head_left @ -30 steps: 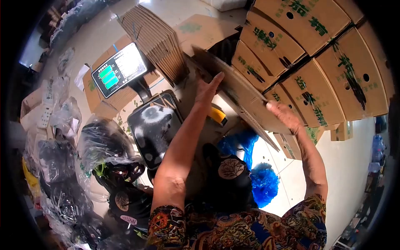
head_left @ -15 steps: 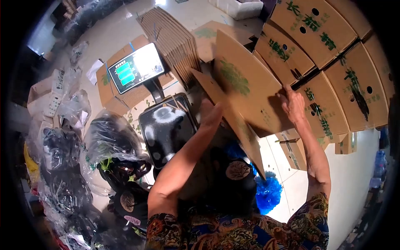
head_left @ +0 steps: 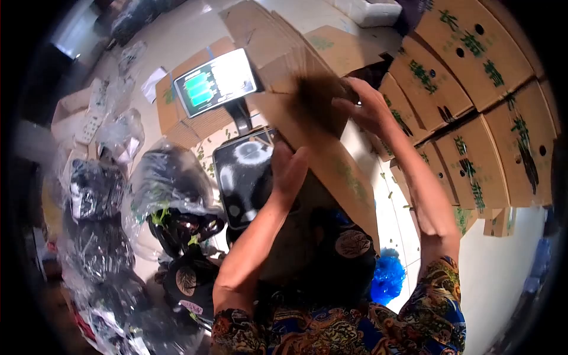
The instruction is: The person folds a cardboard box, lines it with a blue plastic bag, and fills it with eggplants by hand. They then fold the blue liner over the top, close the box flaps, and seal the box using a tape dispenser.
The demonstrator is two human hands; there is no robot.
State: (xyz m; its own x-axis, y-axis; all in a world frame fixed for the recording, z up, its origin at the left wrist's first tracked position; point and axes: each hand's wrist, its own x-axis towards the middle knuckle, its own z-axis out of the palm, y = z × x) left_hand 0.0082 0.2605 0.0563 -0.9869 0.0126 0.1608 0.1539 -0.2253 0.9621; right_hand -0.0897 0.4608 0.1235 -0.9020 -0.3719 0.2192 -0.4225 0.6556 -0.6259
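Note:
A cardboard box (head_left: 340, 160) stands open in front of me, its near side long and tilted, its inner part blurred and dark. My left hand (head_left: 290, 168) presses against its left side, next to the black scale platform (head_left: 239, 177). At the box's far right edge is my right hand (head_left: 365, 103), fingers bent around the cardboard. The lit scale display (head_left: 216, 83) with green figures rises behind the platform. Flattened cardboard (head_left: 260, 35) lies stacked beyond the box.
Closed boxes (head_left: 467, 53) with green print are stacked at the right. Plastic bags (head_left: 171, 183), one with eggplants (head_left: 186, 228), fill the left. Blue plastic (head_left: 387, 275) lies on the floor near my legs. A white foam box (head_left: 370, 12) is at the back.
My right hand has moved up and left with the box's right panel, which has swung inward. My left hand stays at the left side. The view has shifted slightly.

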